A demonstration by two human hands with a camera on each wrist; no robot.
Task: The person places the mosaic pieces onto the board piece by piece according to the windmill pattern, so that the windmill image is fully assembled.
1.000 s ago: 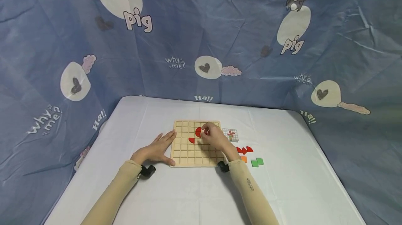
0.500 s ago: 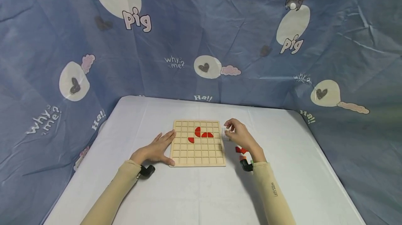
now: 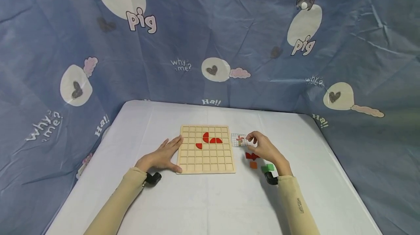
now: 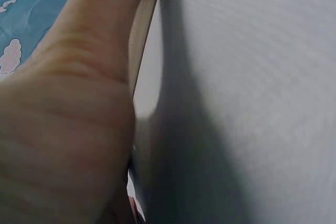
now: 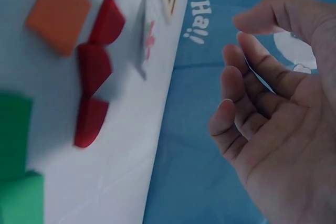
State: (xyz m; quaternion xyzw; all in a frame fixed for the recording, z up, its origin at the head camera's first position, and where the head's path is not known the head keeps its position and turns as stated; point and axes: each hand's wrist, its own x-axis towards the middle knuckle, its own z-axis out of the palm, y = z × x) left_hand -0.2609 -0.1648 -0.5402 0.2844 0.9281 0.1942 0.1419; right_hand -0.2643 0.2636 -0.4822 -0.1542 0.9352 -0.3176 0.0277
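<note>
A square wooden grid board lies on the white table. My left hand rests along its left edge, fingers straight and thumb at the near left corner. Several red quarter-round pieces sit in the board's cells. My right hand hovers right of the board, beside a small gridded picture card. In the right wrist view its fingers are loosely bent, with nothing between them. Below that hand lie three loose red pieces and an orange square.
Green squares lie near the right wrist, partly covered by the wrist camera. Blue printed cloth hangs behind the table and at its sides. In the left wrist view, the hand hides most of the board's edge.
My right hand let go of a red piece on the board, then moved right, past the card to above the loose pieces. The left hand stayed in place.
</note>
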